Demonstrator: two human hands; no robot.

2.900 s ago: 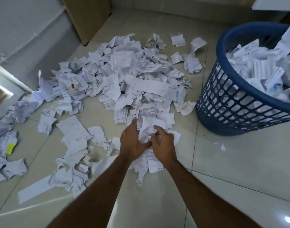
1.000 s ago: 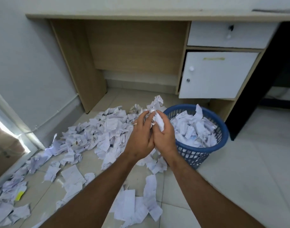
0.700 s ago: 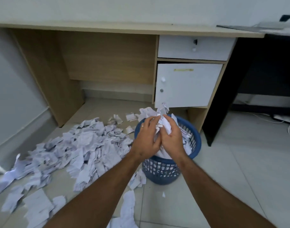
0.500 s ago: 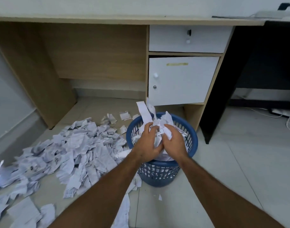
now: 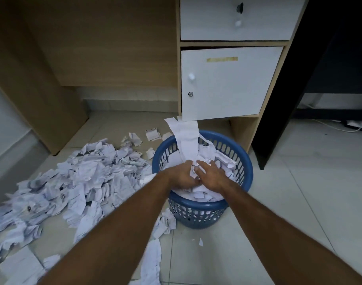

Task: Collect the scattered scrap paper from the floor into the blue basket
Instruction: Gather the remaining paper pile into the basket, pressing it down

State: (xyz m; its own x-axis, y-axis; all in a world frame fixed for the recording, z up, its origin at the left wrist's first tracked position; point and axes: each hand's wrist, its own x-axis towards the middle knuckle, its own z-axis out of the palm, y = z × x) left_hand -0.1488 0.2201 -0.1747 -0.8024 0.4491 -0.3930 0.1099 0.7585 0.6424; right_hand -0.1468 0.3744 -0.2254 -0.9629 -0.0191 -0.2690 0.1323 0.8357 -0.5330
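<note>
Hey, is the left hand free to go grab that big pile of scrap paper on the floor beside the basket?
Probably not yet. The left hand is down in the blue basket on a wad of paper, alongside the right hand. Nothing blocks the floor pile on that side.
</note>
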